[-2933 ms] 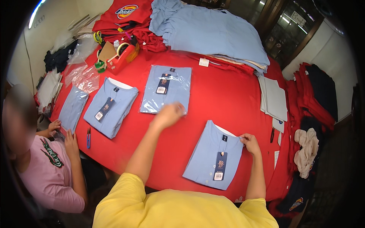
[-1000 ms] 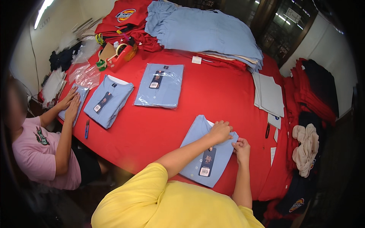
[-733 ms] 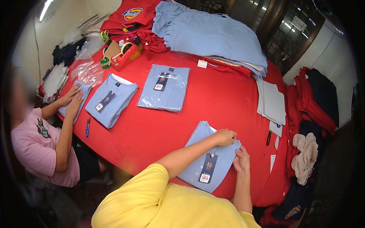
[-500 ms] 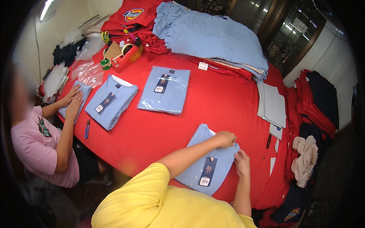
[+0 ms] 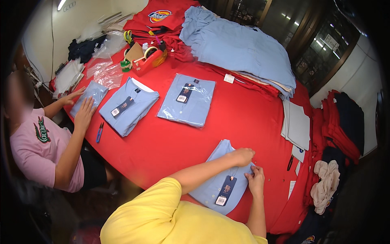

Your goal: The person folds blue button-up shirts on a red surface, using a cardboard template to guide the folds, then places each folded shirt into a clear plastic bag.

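Observation:
A folded light-blue shirt (image 5: 211, 191) lies in front of me on the red cloth, with buttons and a dark hang tag (image 5: 226, 190) on its front. My left hand (image 5: 243, 156), its arm reaching across the shirt, is closed with curled fingers at the collar end; the fingertips are partly hidden. On the shirt's right edge, my right hand (image 5: 256, 180) pinches the fabric between thumb and fingers. Farther off, a shirt in a clear bag (image 5: 187, 99) lies flat. Left of it sits a tagged folded blue shirt stack (image 5: 129, 106).
At left, a co-worker in pink rests both hands on a bagged blue bundle (image 5: 90, 97). Blue-handled snips (image 5: 100, 132) lie nearby. A red tape dispenser (image 5: 150, 63) stands at the back beside a large blue garment pile (image 5: 239, 44). Grey-white sheets (image 5: 295, 124) lie at right.
The whole view has shifted slightly. My left hand remains closed at the collar end, and my right stays on the right edge. The co-worker's hands have moved apart over the bundle.

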